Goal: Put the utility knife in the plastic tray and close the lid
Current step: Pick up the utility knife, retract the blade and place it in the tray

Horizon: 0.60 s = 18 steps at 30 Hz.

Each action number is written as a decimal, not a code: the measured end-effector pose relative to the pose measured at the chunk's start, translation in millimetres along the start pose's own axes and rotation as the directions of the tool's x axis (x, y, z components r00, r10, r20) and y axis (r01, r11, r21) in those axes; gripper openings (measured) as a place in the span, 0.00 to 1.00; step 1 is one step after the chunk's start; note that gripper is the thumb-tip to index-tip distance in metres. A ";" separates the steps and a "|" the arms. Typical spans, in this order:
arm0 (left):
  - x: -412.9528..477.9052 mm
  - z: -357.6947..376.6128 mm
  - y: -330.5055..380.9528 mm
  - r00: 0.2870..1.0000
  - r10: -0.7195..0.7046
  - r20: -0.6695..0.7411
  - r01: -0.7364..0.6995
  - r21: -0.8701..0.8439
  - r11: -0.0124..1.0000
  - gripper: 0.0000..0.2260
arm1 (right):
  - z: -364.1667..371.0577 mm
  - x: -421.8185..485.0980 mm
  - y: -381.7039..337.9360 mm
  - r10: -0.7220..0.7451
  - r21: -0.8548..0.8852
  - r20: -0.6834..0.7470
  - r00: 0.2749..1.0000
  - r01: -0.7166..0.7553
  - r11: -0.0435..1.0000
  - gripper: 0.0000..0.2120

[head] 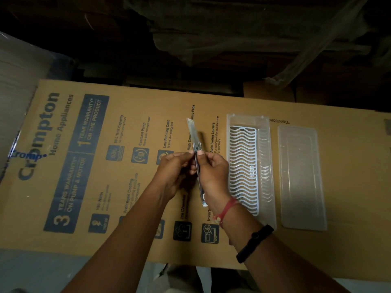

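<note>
Dim room, far background nearly black, dark draped cloth up top hard to make out; work surface is a flattened brown cardboard carton (131,208) printed with blue appliance text. Slim silver metal utility knife (195,144) is held in the air above the carton, just left of the tray, blade extended and pointing away from the person; mid-handle is hidden by fingers, its butt end shows near the right wrist. Left hand (171,172) pinches the knife near the slider, right hand (211,172) is clasped round the handle with thumb up on it. Red thread and black band on the right wrist. Long clear plastic tray (266,187) with a white wavy grid insert lies open, near corner hidden by the forearm. Separate clear plastic lid (300,178) lies flat beside the tray's right side, details faint.
</note>
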<state>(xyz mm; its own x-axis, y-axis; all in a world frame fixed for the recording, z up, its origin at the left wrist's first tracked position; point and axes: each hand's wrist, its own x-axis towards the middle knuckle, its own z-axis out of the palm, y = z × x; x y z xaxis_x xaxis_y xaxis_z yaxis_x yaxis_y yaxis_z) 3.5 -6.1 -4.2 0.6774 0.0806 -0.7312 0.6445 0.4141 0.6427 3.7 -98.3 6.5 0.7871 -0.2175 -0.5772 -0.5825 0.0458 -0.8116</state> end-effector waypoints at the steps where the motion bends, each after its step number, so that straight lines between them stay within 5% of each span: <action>1: -1.1 0.7 3.5 1.000 0.018 0.007 -0.018 0.008 1.000 0.12 | -0.3 -0.3 0.9 -0.010 -0.002 0.002 1.000 0.010 1.000 0.06; 9: -3.1 18.4 23.0 0.963 0.270 -0.016 -0.253 0.302 0.919 0.09 | -9.4 -12.2 -3.1 -0.052 0.044 0.001 0.999 0.051 0.998 0.04; 18: -5.1 29.3 39.8 0.928 0.372 -0.026 -0.346 0.314 0.884 0.09 | -33.0 -33.5 -10.4 -0.046 0.063 0.117 0.992 0.038 0.997 0.10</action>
<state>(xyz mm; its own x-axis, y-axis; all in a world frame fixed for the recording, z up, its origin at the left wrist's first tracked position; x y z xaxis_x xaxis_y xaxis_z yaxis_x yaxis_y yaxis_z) 36.1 -16.6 31.8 0.8592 0.2524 -0.4450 0.4467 0.0540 0.8931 -23.3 -123.6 37.3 0.8311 -0.1042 -0.5463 -0.5379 0.0986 -0.8372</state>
